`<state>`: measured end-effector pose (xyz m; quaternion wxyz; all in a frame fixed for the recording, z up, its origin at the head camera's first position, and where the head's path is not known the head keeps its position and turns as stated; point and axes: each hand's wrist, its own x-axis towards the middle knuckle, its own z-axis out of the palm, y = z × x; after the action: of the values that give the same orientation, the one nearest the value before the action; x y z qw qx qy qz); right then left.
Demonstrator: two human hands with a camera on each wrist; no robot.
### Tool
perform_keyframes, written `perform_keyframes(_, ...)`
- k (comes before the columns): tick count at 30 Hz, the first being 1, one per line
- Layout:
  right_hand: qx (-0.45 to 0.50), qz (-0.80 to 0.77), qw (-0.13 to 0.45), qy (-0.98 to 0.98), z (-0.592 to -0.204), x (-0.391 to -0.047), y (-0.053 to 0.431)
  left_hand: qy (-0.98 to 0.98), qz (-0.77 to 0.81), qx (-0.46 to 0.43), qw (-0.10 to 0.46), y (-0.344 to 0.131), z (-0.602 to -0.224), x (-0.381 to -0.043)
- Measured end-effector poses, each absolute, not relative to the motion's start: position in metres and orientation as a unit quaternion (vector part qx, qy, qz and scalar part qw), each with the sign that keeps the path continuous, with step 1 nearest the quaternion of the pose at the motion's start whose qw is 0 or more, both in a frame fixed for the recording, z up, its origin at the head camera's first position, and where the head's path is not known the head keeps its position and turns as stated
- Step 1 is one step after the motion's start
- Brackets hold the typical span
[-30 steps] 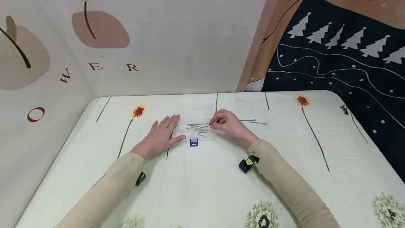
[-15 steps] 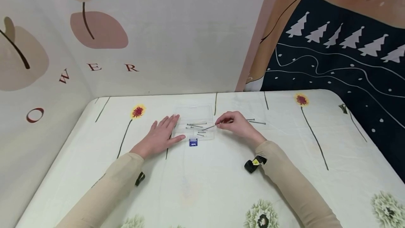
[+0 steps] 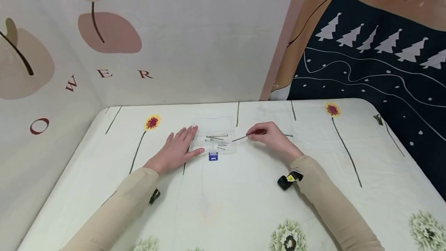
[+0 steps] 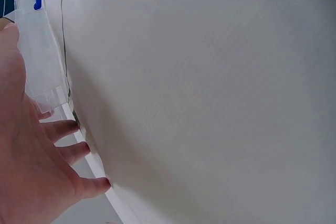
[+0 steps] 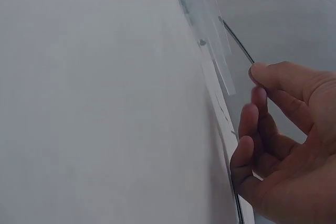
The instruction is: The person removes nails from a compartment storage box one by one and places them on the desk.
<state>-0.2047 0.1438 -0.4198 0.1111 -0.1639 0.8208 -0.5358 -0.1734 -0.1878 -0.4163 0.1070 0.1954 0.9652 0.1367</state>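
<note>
A clear plastic box [image 3: 214, 125] with compartments lies opened out on the table, and several nails [image 3: 216, 137] sit in it. Its blue latch [image 3: 213, 156] is at the front edge. My left hand [image 3: 176, 151] is spread at the box's left side, palm down, fingers straight. Between thumb and index finger my right hand [image 3: 268, 136] pinches a long nail [image 3: 239, 138], whose far end points left toward the box's right edge. The same nail [image 5: 239, 41] shows in the right wrist view, held above the table surface; the other fingers curl loosely and hold nothing.
Partly hidden behind the right hand, another nail [image 3: 289, 135] lies on the table. The tablecloth [image 3: 223, 204] is white with printed flowers. A patterned cloth wall [image 3: 209, 49] rises behind the table's back edge.
My right hand has moved to the right, drawing the nail from over the box to beside its right edge. The hand now covers more of the nails on the table. The left hand stays put.
</note>
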Motion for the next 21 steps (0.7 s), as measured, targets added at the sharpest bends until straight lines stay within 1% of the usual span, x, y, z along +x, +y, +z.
perform_keyframes(13,-0.159,-0.524,0.096,0.831,-0.419,-0.204,0.168,0.965,0.137,0.195,0.109,-0.186,-0.415,-0.173)
perform_keyframes(21,-0.116,-0.512,0.098,0.845,-0.419,-0.204,0.190,0.965,0.138,0.194,0.110,-0.187,-0.417,-0.173)
